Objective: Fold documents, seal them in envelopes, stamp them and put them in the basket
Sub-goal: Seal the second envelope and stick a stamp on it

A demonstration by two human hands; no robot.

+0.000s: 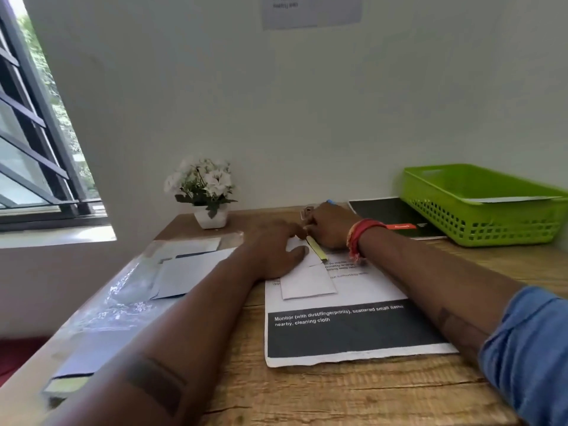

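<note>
- Printed sheet: lies flat on the wooden table; it serves as the landmark here. A dark band with white lettering crosses its near part.
- Envelope: white, lying on the far half of the printed sheet.
- Left hand: rests palm down on the far left part of the envelope, fingers spread and fairly straight, pressing it onto the sheet.
- Right hand: just beyond the sheet's far edge, fingers curled round a small object with a blue tip; what it is cannot be told. Red threads circle the wrist.
- Yellow stick: lies slanted on the sheet's far edge, between the two hands.
- Green basket: well to the right of the sheet and beyond it, against the wall; a white envelope lies across its rim.
- Black folder: between the sheet and the basket.
- Loose envelopes: left of the sheet, on clear plastic wrap.
- Flower pot: beyond the sheet, to the left, by the wall.
</note>
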